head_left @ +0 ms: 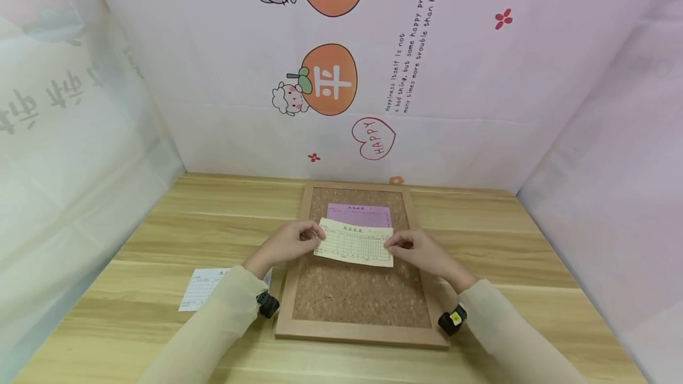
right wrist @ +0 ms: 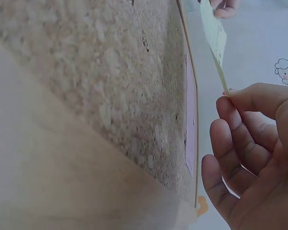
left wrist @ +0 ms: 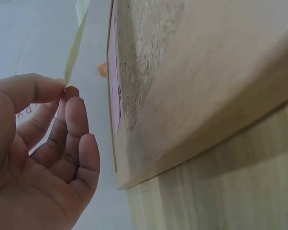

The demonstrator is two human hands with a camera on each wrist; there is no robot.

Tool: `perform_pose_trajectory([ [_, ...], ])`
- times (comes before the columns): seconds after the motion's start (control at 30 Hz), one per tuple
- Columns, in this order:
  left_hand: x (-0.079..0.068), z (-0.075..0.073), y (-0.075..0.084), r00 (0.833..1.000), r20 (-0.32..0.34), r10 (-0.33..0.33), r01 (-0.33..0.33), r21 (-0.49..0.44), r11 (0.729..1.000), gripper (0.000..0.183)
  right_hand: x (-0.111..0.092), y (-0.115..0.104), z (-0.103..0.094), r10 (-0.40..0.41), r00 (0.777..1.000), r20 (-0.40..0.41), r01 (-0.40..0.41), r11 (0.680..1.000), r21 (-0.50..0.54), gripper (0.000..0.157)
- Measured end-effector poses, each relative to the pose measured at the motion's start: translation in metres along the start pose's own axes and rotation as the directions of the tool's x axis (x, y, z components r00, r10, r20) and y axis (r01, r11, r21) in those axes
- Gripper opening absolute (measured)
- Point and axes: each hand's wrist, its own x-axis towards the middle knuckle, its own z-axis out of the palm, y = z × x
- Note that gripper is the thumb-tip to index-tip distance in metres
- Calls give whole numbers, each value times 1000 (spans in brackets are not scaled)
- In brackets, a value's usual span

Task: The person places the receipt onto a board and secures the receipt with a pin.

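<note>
A pale yellow printed form (head_left: 353, 243) is stretched between both hands above a wood-framed cork board (head_left: 363, 295). My left hand (head_left: 290, 243) pinches its left edge between thumb and index finger. At the opposite edge, my right hand (head_left: 421, 250) pinches it the same way. Both wrist views show the yellow form (right wrist: 216, 38) held clear of the cork surface. Behind it, a pink printed form (head_left: 360, 214) lies flat on the upper cork, its lower part hidden by the yellow one in the head view.
A white printed form (head_left: 203, 289) lies on the wooden table (head_left: 507, 325) left of the board, partly covered by the left forearm. The board's frame (head_left: 363, 332) is raised above the tabletop. Printed fabric walls (head_left: 453, 135) enclose the back and both sides.
</note>
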Motion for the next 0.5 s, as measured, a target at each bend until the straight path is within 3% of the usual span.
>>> perform_pose_trajectory([
  [0.27, 2, 1, 2, 999, 51, 12, -14, 31, 999, 12, 1, 5, -2, 11, 1000, 25, -10, 1000, -28, 11],
  [0.5, 5, 6, -2, 993, 111, -43, 39, 43, 998, 11, 2, 9, -2, 29, 998, 57, -26, 998, -53, 11],
])
